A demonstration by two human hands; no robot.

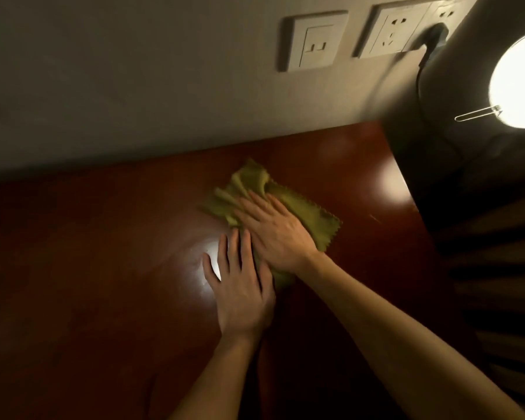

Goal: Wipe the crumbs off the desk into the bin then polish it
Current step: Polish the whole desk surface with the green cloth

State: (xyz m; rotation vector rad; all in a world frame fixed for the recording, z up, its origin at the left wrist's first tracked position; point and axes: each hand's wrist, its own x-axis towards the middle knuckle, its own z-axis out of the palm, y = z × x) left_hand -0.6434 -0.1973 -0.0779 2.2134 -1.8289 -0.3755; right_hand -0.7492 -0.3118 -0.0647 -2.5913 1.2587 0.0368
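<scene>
Right grip [275, 234]: released; laid flat, palm down, on the cloth [311, 215], fingers straight and aimed far-left; the forearm is stretched in from the near right.
Left grip [243, 292]: released; laid flat, palm down, on the surface [88, 268], fingers straight and aimed at the wall [134, 86]; set just beside the right grip, at the cloth's near-left edge.
Cloth: olive-green, rumpled, spread on the right half of the surface; bunched end turned toward the wall, zigzag-cut corner pointed right; long axis cannot be told under the hands.
Surface: dark red-brown, glossy; a bright glare is seen by the left grip.
Lamp [519, 83]: lit, far right.
</scene>
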